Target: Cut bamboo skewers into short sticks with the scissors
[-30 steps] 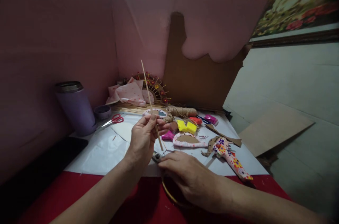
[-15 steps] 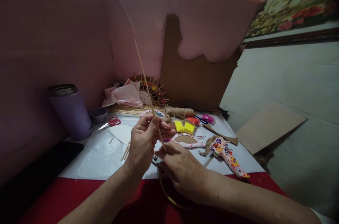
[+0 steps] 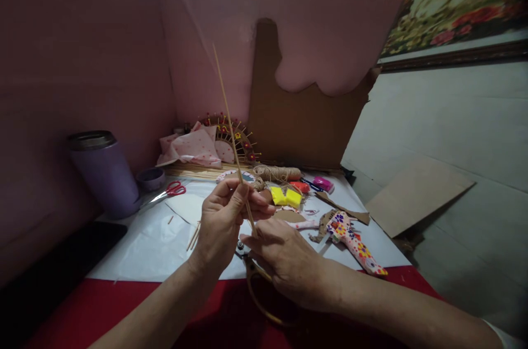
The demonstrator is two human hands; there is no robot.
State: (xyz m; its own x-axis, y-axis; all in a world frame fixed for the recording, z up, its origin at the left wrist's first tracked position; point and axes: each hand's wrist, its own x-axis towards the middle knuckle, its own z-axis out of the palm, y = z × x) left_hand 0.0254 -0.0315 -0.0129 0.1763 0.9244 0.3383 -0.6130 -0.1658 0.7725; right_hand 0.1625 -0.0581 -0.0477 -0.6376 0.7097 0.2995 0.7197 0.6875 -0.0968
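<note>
My left hand pinches a long thin wooden skewer between thumb and fingers, and the stick stands nearly upright, leaning left at the top. My right hand grips the skewer's lower end with its fingertips, just above large gold-handled scissors that lie on the table under it. A few short stick pieces lie on the white paper left of my left hand.
A purple tumbler, a small purple tape roll and red-handled scissors stand at the left. A twine spool, yellow pieces, a flower-painted cardboard shape and a stick-and-bead fan lie behind. Pink cardboard walls enclose the table.
My right hand rose from the scissors on the table to the skewer's lower end. The skewer was lifted higher and short stick pieces now show on the paper.
</note>
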